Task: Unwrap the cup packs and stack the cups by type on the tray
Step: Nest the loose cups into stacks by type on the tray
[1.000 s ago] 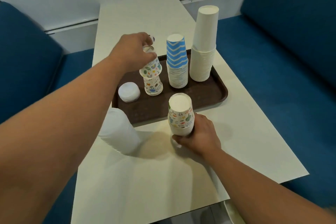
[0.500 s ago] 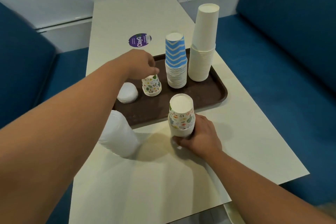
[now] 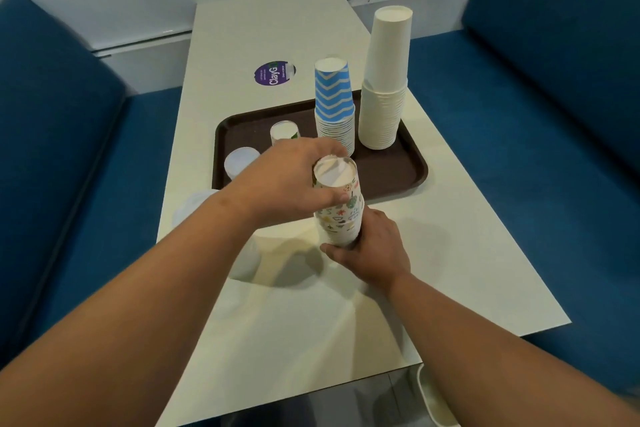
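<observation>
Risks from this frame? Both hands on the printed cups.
1. The left hand grips the top of the printed cup stack; several cups may lift together.
2. The right hand holds only its base, so the stack could tip.
3. The left forearm passes near the wrapped pack and might nudge it.

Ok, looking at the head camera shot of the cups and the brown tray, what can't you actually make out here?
- Small printed paper cup on the brown plastic tray: lower part hidden by the left hand.
- White wrapped pack on the cream table: mostly behind the left forearm, contents unclear.
- Purple round sticker: small print too tiny.
- Printed cup stack: base covered by the right hand; cup count unclear.
</observation>
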{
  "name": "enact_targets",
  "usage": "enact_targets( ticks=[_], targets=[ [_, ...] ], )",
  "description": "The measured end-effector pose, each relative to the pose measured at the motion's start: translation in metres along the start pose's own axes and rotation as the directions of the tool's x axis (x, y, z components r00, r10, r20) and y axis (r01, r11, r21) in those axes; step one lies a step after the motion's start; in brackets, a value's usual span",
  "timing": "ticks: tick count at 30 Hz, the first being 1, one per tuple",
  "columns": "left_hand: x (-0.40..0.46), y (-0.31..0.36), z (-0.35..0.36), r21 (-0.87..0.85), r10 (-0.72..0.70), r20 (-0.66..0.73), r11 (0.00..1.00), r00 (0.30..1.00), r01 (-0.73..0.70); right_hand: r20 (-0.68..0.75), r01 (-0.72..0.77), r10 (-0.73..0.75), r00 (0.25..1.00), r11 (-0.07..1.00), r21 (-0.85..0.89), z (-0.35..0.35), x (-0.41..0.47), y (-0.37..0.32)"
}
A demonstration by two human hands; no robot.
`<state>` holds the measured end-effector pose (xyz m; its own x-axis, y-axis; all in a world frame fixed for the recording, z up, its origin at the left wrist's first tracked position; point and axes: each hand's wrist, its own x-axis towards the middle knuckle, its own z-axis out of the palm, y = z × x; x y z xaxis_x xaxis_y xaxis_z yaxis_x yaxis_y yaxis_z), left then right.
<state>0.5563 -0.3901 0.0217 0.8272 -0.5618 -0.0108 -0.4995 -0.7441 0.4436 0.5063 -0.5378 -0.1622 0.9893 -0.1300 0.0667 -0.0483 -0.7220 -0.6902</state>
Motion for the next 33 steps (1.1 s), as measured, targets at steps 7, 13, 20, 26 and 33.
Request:
enact_targets(
  ticks=[7,13,20,26,33],
  targets=[
    [-0.002,0.004,-0.016,-0.077,0.011,-0.099,0.997,0.995,-0.019,-0.028,0.033,-0.033,0.999,0.999,0.004,0.000,-0.001,0.000],
    [0.024,-0.018,-0.063,-0.282,-0.083,-0.219,0.959,0.972,0.018,-0.008,0.017,-0.017,1.000,1.000,0.024,-0.001,-0.001,0.000],
    [0.098,-0.073,-0.047,0.030,-0.267,-0.262,0.958,0.927,0.285,-0.001,-0.063,0.063,0.998,0.997,0.036,-0.004,-0.001,-0.003],
    [0.127,-0.103,-0.010,0.214,-0.342,-0.055,0.914,0.938,0.346,0.014,-0.053,0.052,0.999,0.999,0.008,-0.004,0.000,-0.001],
    [0.117,-0.086,-0.021,0.317,-0.366,0.114,0.895,0.924,0.315,0.016,-0.064,0.064,0.998,0.998,0.012,-0.002,0.001,0.000]
  ],
)
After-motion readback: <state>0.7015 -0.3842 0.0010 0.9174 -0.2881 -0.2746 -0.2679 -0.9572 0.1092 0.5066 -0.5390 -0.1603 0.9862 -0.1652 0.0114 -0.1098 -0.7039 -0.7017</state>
